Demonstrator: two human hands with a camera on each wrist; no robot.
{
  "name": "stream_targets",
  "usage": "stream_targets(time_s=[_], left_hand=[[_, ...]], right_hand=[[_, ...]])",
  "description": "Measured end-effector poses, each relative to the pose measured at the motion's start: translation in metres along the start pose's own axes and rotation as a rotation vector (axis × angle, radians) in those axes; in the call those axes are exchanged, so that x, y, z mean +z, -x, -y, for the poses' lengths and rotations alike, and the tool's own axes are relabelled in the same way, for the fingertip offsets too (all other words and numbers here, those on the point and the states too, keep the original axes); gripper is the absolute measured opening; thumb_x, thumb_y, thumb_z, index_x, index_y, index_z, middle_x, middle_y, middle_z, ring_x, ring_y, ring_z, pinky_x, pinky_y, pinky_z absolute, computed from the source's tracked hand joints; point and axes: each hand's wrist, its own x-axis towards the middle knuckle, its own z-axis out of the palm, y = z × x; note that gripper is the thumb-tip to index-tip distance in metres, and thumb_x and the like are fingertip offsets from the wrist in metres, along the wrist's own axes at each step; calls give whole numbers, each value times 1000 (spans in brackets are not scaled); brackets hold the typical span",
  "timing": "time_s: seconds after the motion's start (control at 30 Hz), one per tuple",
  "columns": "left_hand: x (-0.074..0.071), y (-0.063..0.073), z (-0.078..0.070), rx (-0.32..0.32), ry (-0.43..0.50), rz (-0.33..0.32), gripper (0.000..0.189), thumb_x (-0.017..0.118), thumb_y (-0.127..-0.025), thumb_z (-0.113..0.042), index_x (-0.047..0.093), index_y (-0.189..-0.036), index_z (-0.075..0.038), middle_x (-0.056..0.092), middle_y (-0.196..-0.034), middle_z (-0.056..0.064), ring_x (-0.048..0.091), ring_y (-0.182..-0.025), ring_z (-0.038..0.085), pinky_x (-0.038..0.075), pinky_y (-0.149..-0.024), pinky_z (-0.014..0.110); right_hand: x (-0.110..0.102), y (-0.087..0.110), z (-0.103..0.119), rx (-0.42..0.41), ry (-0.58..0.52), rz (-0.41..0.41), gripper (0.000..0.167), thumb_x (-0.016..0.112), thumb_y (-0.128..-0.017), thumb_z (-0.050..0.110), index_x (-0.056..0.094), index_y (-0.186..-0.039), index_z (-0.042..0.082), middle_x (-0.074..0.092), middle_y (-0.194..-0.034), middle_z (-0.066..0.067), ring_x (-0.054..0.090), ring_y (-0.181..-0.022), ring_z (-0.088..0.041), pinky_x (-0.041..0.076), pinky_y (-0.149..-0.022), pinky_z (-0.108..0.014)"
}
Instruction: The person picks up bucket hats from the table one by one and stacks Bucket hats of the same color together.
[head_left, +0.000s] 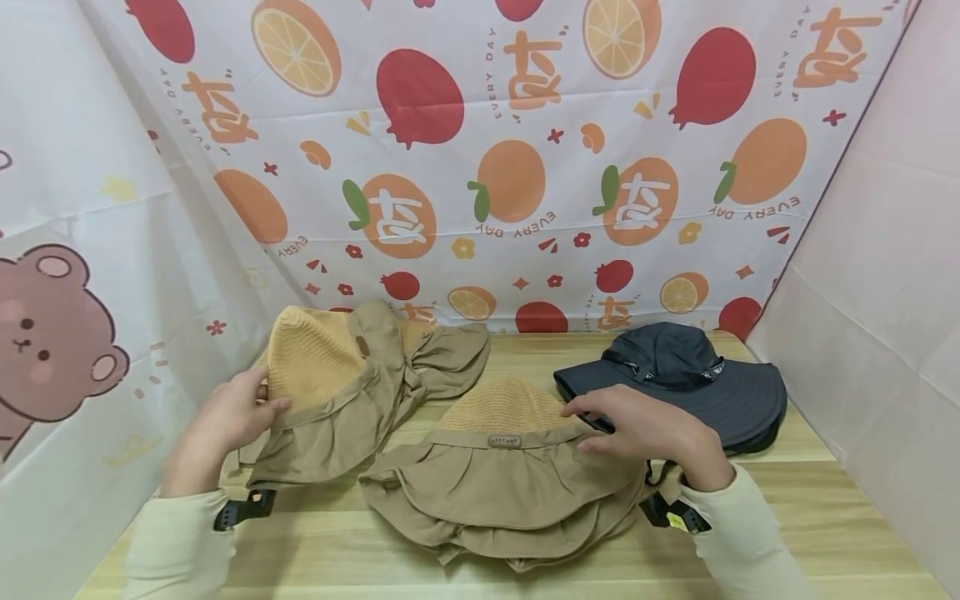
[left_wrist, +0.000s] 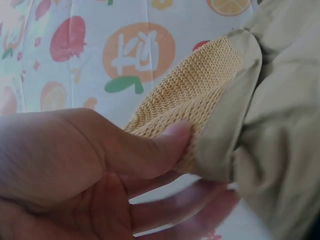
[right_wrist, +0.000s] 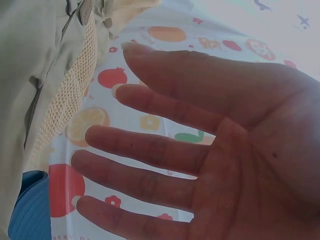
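Observation:
At the left of the head view, a khaki sun hat [head_left: 322,442] with a yellow knitted crown stands tilted, its side bow facing right. My left hand [head_left: 236,412] pinches the edge of that crown, thumb on the knit [left_wrist: 200,95] and fingers behind. A second sun hat [head_left: 502,492] of the same kind lies in the middle, its layered brim spread toward me and a small label on its band. Just beside its crown, my right hand [head_left: 648,425] hovers with fingers extended and holds nothing; the right wrist view shows a gap between its fingertips and the knit.
A dark navy bucket hat [head_left: 675,375] with a wide brim lies at the back right, partly behind my right hand. Under the hats is a wooden tabletop [head_left: 322,550]. A fruit-print cloth [head_left: 480,108] hangs behind, with pale side walls left and right.

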Motion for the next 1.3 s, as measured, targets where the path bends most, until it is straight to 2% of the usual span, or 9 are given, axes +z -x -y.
stream_targets(time_s=[0.17, 0.33, 0.57, 0.77, 0.93, 1.07, 1.3], left_hand=[[0, 2, -15, 0, 6, -101, 48, 71, -92, -4, 54, -136, 2, 67, -118, 38, 66, -102, 57, 53, -77, 61], [1, 5, -26, 22, -36, -213, 34, 73, -90, -4, 61, -122, -3, 73, -107, 31, 66, -84, 46, 46, -68, 55], [-2, 12, -33, 60, -70, -320, 21, 75, -87, 0, 61, -103, -3, 74, -102, 29, 65, -78, 50, 44, -66, 60], [-5, 17, -38, 73, -82, -333, 20, 76, -86, 1, 61, -98, -6, 73, -93, 24, 62, -69, 41, 41, -57, 49], [-9, 22, -43, 95, -96, -346, 22, 75, -86, 1, 62, -101, -8, 74, -93, 22, 64, -70, 43, 40, -54, 46], [-13, 25, -52, 93, -97, -345, 22, 74, -88, -1, 62, -104, -11, 74, -92, 19, 63, -68, 39, 36, -51, 40], [-19, 26, -66, 126, -98, -359, 21, 74, -89, -2, 60, -100, -13, 70, -85, 14, 57, -62, 31, 31, -50, 34]], right_hand=[[-1, -1, 1, 0, -3, 3, 45, 73, -97, 22, 64, -138, 7, 69, -134, -12, 68, -117, -30, 56, -94, -49], [-1, -1, 1, -2, 2, 6, 45, 73, -97, 22, 64, -138, 7, 68, -135, -11, 68, -118, -30, 56, -95, -50], [0, -2, 1, 13, -5, 12, 43, 72, -98, 21, 64, -138, 8, 68, -135, -11, 68, -118, -30, 56, -95, -49], [0, -3, -1, 15, -14, 23, 43, 71, -99, 20, 63, -139, 8, 68, -135, -12, 67, -118, -30, 56, -94, -48], [2, -8, -4, -2, -10, 18, 42, 71, -98, 20, 64, -138, 8, 68, -135, -11, 68, -116, -29, 56, -92, -42], [2, -13, -6, -23, -1, 13, 42, 71, -98, 21, 64, -138, 7, 69, -133, -11, 68, -112, -26, 56, -89, -38], [-10, -28, -2, -26, 35, 18, 43, 71, -98, 18, 63, -140, 8, 67, -138, -12, 69, -117, -28, 58, -94, -46]])
